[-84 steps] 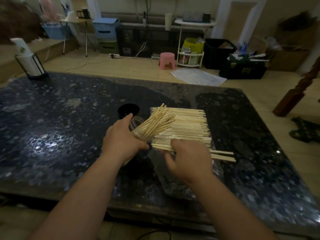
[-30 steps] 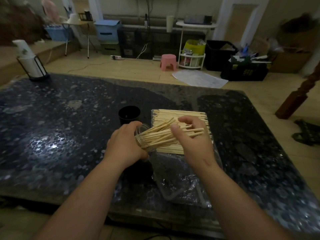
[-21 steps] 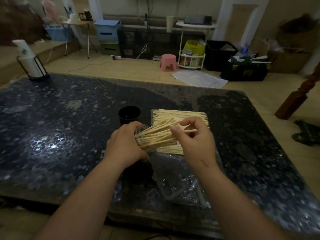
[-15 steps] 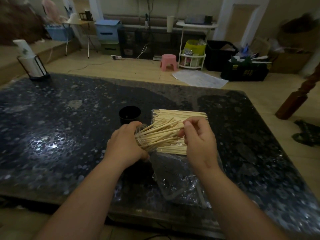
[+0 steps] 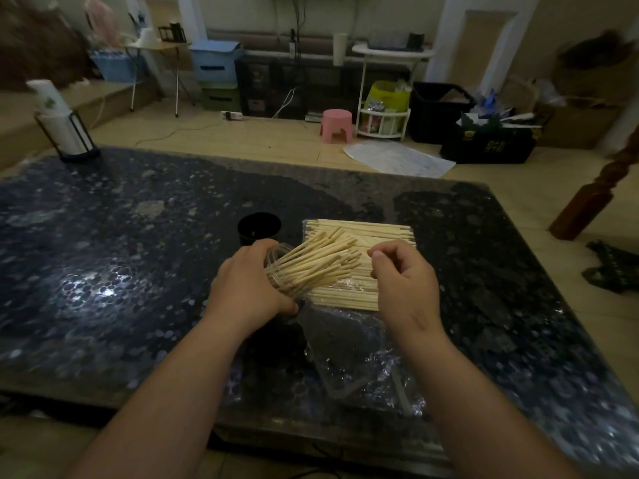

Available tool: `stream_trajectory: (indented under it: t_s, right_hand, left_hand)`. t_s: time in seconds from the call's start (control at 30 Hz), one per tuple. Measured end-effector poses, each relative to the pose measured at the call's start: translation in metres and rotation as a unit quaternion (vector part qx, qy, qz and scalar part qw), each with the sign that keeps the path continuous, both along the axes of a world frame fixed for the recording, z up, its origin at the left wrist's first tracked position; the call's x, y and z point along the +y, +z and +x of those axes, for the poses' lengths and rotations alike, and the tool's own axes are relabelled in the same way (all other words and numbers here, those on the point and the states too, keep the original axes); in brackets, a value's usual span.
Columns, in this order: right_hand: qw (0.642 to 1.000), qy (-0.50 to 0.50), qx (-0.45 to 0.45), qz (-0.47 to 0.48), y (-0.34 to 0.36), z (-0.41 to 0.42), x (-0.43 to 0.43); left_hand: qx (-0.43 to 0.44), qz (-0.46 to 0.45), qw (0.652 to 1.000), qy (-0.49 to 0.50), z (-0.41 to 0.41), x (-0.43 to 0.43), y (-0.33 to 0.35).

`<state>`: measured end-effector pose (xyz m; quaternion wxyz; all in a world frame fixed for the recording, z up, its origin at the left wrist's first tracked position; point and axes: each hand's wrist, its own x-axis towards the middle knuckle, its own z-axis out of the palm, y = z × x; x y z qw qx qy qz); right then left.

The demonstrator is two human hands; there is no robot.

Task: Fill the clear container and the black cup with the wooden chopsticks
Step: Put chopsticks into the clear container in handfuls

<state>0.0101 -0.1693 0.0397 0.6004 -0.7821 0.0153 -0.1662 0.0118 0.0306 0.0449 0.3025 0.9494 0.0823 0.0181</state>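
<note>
My left hand grips the clear container, tilted so that its mouth faces right. A bundle of wooden chopsticks sticks out of it, fanned toward the upper right. My right hand hovers just right of the chopstick tips with its fingers curled toward the thumb; I see nothing in it. Beneath both hands a flat stack of loose chopsticks lies on a clear plastic bag. The black cup stands upright behind my left hand, and its inside looks dark.
Everything rests on a dark speckled table. A white roll in a black wire holder stands at the far left corner. Beyond the table are a pink stool, bins and a wooden post on the right.
My right hand has let go of the chopsticks it was pushing into the container and drawn back to the right. The left hand keeps the tilted container still.
</note>
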Motion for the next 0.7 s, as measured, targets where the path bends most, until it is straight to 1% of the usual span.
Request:
stream_trajectory:
  t_s: [0.1,0.2,0.27,0.37,0.5,0.6,0.7]
  right_hand:
    - [0.995,0.044,0.070,-0.063,-0.004,0.004,-0.006]
    - [0.965,0.120,0.160,-0.171,-0.009,0.005,-0.010]
    - [0.943,0.149,0.185,-0.232,-0.015,0.005,-0.009]
    - [0.914,0.171,0.199,-0.308,-0.023,0.004,-0.007]
    - [0.881,0.203,0.203,-0.377,-0.034,0.002,-0.001]
    - [0.854,0.242,0.196,-0.417,-0.053,0.004,0.002]
    - [0.838,0.253,0.189,-0.444,-0.066,0.005,0.003]
  left_hand:
    - [-0.001,-0.006,1.000,0.011,0.000,0.001,0.000]
    - [-0.002,-0.010,1.000,0.018,0.001,0.002,0.000]
    - [0.000,-0.012,1.000,0.021,0.001,0.002,0.001]
    - [-0.005,-0.018,1.000,0.022,0.001,0.002,0.000]
    - [-0.008,-0.030,0.999,0.025,0.001,0.003,-0.001]
    - [-0.005,-0.027,0.999,0.028,0.001,0.004,-0.001]
    - [0.001,-0.024,0.999,0.030,0.002,0.004,-0.001]
